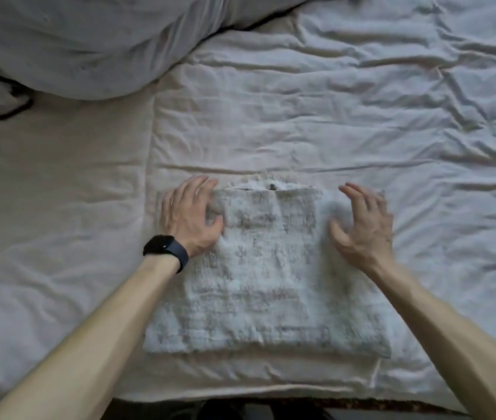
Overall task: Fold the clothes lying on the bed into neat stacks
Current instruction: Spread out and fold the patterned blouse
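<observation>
I read this as the smoothing step. The white, grey-patterned knitted garment (268, 283) lies folded into a rectangle on the creased pale bed sheet (362, 101). My left hand (190, 216), fingers spread wide, rests on the garment's far left corner. My right hand (362, 225), fingers loosely bent and holding nothing, is over its far right corner; blur hides any contact. Next, I judge, one last fold in half, edges kept square.

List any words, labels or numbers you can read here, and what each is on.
None can be read.
Folded patterned garment: grey marks, blurred, no legible letters.
Dark spot at its collar: too blurred to tell.
Black smartwatch on the left wrist: dark face, no digits.
</observation>
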Motion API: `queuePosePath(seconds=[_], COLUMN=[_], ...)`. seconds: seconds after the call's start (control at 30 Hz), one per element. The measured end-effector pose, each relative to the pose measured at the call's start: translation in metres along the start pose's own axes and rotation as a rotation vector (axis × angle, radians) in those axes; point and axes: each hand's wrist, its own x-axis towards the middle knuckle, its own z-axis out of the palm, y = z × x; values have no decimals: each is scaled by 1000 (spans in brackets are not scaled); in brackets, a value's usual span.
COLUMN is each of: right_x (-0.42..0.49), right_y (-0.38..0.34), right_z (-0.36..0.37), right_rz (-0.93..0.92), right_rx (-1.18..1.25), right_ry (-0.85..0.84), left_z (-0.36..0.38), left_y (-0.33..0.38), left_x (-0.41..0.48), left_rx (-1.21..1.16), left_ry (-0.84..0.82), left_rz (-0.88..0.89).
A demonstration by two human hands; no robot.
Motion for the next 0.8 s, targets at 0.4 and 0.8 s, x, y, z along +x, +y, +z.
queuePosePath(seconds=[0.4, 0.8], right_x=[79, 33], right_y=[-24, 30], right_z=[7, 15], right_rz=[-47, 157], right_rx=[-88, -262], right_ry=[-420, -9], left_z=[-5, -13], left_y=[4, -64], left_x=[71, 28], left_rx=[-154, 182], left_ry=[-326, -106], left_rz=[-18, -111])
